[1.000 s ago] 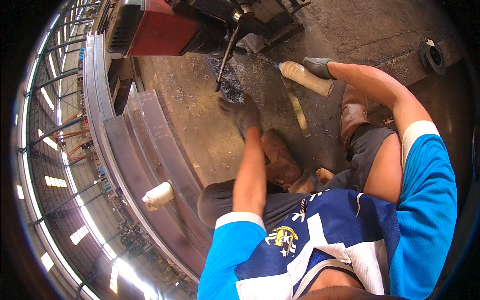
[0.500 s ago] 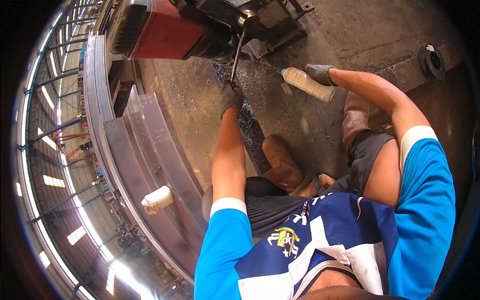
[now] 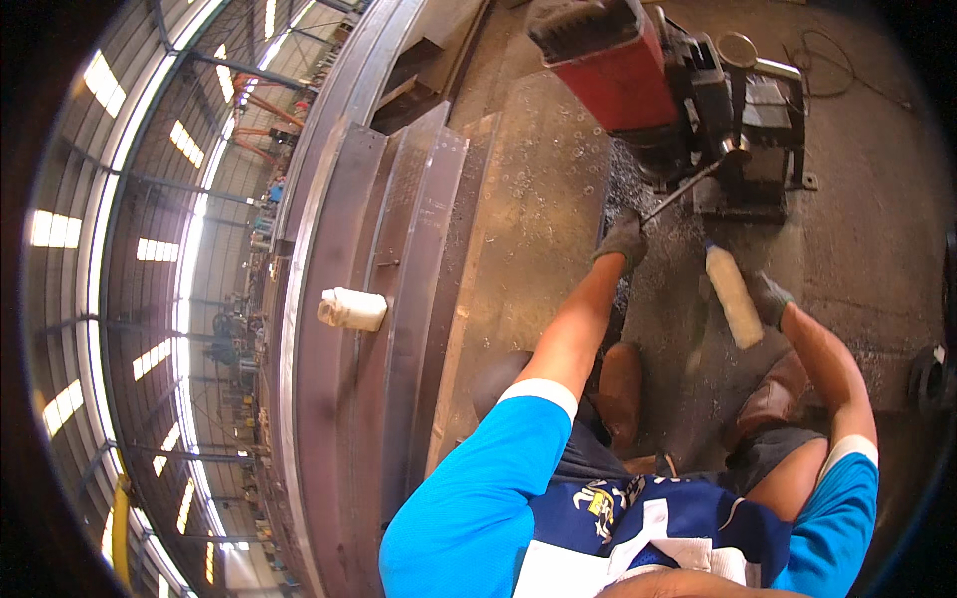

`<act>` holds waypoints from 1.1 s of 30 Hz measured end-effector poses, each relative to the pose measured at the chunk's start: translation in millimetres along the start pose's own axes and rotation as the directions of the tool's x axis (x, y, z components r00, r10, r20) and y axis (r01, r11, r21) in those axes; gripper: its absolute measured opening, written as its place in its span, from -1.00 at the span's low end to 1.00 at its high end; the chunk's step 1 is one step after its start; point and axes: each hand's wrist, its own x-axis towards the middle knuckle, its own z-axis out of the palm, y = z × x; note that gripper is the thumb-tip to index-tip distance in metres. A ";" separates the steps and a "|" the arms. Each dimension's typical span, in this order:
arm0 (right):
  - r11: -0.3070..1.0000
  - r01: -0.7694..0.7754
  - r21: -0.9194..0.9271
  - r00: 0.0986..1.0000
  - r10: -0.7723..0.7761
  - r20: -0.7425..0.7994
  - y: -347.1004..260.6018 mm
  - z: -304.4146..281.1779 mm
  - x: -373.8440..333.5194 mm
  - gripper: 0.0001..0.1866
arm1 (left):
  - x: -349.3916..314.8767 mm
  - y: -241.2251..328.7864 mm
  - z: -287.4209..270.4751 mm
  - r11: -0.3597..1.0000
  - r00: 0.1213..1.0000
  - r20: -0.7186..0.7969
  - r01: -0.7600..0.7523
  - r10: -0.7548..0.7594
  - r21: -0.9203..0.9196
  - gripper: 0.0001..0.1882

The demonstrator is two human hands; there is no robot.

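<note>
My left hand [image 3: 623,241], in a dark grey glove, is closed round the end of a thin metal lever [image 3: 683,191]. The lever runs up to the hub of a red and black drilling machine [image 3: 620,88] standing low on the floor. My right hand [image 3: 771,298], gloved too, grips the side of a clear plastic bottle [image 3: 735,299] filled with a cloudy whitish liquid. Tilted, the bottle points its narrow blue-tipped end toward the machine's base. Part of the right hand's fingers is hidden behind the bottle.
Long steel beams [image 3: 399,249] lie at my left, with a white plastic jug [image 3: 354,309] on them. Metal shavings are scattered beneath the machine. A dark round coil [image 3: 927,377] sits at the far right, and a thin cable [image 3: 847,70] loops on the floor behind.
My view has swung left and turned, so the machine, bottle and both hands appear farther right. Both hands keep their grips on the lever and the bottle.
</note>
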 end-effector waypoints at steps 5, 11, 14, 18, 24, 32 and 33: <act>0.992 -0.120 -0.037 0.992 0.119 -0.044 16.9 -4.4 -16.3 -0.37 | -7.4 10.9 -16.0 1.000 0.998 0.069 -0.004 0.005 -0.012 -0.64; 0.974 -0.197 0.111 0.978 0.203 -0.047 6.9 -14.3 -24.1 -0.30 | -6.1 6.9 -9.6 0.990 1.000 0.018 0.013 -0.011 -0.142 -0.61; 0.977 0.058 -0.204 0.998 -0.054 0.028 -12.0 -21.3 -37.0 -0.44 | -8.1 7.2 -10.4 0.996 0.997 0.040 -0.068 0.070 -0.050 -0.60; 0.823 0.495 -0.277 0.868 -0.485 0.108 -28.7 -18.0 -43.8 -0.62 | -11.1 10.9 -15.7 0.997 0.999 0.041 -0.014 0.018 -0.080 -0.60; 0.880 0.234 0.413 0.941 -0.312 0.130 -20.2 1.0 -23.9 -0.59 | -10.5 14.9 -16.5 0.997 0.997 0.070 0.034 -0.029 -0.065 -0.58; 0.988 0.151 -0.021 0.986 -0.149 0.078 25.8 -10.7 -16.3 -0.45 | -10.4 12.5 -14.2 0.999 0.995 0.097 0.013 -0.008 -0.048 -0.56; 0.993 0.104 0.052 0.993 -0.107 0.057 30.7 -9.7 -14.2 -0.41 | -10.5 12.0 -13.6 0.997 0.997 0.080 0.016 -0.010 -0.076 -0.56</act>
